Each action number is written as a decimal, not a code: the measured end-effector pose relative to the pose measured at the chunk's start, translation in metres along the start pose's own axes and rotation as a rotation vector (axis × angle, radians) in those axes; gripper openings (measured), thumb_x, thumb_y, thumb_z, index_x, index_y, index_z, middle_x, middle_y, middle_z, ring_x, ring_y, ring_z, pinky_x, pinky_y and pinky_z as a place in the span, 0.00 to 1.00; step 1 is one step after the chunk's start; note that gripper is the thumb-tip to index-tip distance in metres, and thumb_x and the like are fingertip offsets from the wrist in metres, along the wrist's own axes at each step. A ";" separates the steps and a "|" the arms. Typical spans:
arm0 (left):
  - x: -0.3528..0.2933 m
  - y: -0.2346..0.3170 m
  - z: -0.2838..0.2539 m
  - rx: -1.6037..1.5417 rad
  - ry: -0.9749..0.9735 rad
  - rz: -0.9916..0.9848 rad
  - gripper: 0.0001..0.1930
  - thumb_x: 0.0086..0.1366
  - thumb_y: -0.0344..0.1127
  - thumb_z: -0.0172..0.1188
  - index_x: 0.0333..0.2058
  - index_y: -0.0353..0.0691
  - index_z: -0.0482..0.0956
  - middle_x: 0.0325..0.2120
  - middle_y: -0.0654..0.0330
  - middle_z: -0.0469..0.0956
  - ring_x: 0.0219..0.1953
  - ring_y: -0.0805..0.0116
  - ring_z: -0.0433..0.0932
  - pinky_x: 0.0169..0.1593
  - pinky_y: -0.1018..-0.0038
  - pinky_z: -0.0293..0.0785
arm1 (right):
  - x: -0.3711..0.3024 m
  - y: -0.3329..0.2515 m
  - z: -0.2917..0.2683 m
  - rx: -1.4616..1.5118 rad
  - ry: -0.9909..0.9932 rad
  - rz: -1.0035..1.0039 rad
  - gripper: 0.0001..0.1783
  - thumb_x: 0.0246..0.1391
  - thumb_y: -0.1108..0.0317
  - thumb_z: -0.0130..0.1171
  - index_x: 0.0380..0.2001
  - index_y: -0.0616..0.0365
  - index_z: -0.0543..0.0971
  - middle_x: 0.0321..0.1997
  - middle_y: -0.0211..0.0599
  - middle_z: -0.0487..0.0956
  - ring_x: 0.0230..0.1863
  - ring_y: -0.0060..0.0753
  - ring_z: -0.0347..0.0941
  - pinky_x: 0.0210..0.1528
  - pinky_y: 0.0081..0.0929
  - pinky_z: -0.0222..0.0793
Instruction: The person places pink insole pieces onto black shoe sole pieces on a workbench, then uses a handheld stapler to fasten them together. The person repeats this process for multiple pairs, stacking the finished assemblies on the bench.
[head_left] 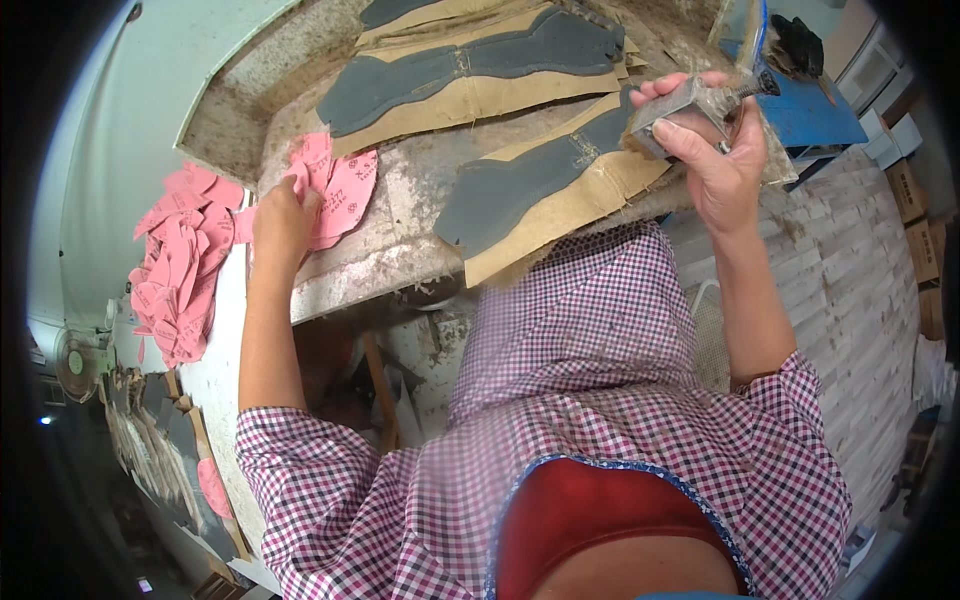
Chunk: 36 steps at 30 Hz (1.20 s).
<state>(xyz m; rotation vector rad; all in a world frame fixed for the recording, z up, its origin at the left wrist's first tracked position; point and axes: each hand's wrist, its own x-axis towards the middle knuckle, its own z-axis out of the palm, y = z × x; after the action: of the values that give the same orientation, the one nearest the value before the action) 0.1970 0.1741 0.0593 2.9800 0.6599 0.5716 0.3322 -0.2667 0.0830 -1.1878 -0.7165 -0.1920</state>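
Observation:
At the left of the worktop, my left hand (283, 222) is closed on some pink printed sheet pieces (345, 198), its fingertips partly hidden. In my right hand (728, 170) is a boxy metal tool (692, 110) with a dark fitting at its far end; thumb and fingers wrap round it. The tool is over the right end of a dark grey sole-like shape (515, 195), which lies on a tan sheet (575, 222). Farther back, a similar grey shape (400, 88) rests on another tan sheet (440, 115). I cannot tell whether the tool touches the sheet.
Beyond my left forearm lies a heap of pink pieces (185, 265). The stained worktop (400, 215) has a raised rim (235, 100). A blue table (825, 118) stands at the far right, with cardboard boxes (918, 245) beyond. Stacked grey-and-tan sheets (165, 440) are at the lower left.

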 end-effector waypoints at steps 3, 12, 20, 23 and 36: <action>0.013 -0.010 -0.004 0.118 -0.017 -0.080 0.15 0.61 0.36 0.52 0.43 0.33 0.77 0.34 0.35 0.79 0.39 0.37 0.79 0.44 0.51 0.74 | -0.002 0.000 -0.014 -0.062 0.029 -0.036 0.26 0.47 0.81 0.66 0.47 0.57 0.67 0.45 0.44 0.79 0.50 0.38 0.78 0.54 0.35 0.75; 0.008 -0.068 -0.009 -0.119 0.010 -0.261 0.15 0.66 0.41 0.57 0.38 0.31 0.78 0.26 0.43 0.80 0.30 0.53 0.81 0.35 0.62 0.74 | -0.029 0.001 -0.002 -0.018 -0.017 0.052 0.27 0.45 0.80 0.68 0.48 0.56 0.67 0.46 0.44 0.79 0.50 0.39 0.78 0.54 0.37 0.75; -0.012 0.018 -0.071 -0.828 0.114 -0.132 0.11 0.66 0.37 0.62 0.42 0.35 0.80 0.27 0.66 0.79 0.28 0.81 0.73 0.33 0.80 0.69 | -0.012 0.009 -0.014 0.104 0.042 -0.050 0.25 0.48 0.81 0.64 0.48 0.57 0.67 0.46 0.47 0.79 0.50 0.42 0.78 0.56 0.41 0.75; -0.020 0.091 -0.077 -1.065 -0.159 -0.031 0.10 0.65 0.35 0.63 0.42 0.37 0.80 0.29 0.66 0.79 0.29 0.81 0.73 0.35 0.81 0.68 | -0.014 0.010 -0.038 0.232 0.126 0.016 0.22 0.50 0.83 0.60 0.47 0.59 0.67 0.46 0.50 0.79 0.51 0.46 0.78 0.57 0.49 0.75; 0.013 0.269 0.008 -0.863 -0.793 0.298 0.10 0.55 0.35 0.70 0.29 0.35 0.81 0.23 0.62 0.78 0.26 0.74 0.74 0.32 0.75 0.71 | -0.004 0.054 -0.095 0.701 0.585 0.345 0.13 0.54 0.78 0.55 0.42 0.76 0.72 0.46 0.54 0.76 0.53 0.52 0.73 0.62 0.65 0.68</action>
<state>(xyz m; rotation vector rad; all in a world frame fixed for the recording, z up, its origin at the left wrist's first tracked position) 0.3186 -0.0647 0.0864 2.1691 -0.1011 -0.2897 0.3945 -0.3313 0.0211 -0.5155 -0.0308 0.0127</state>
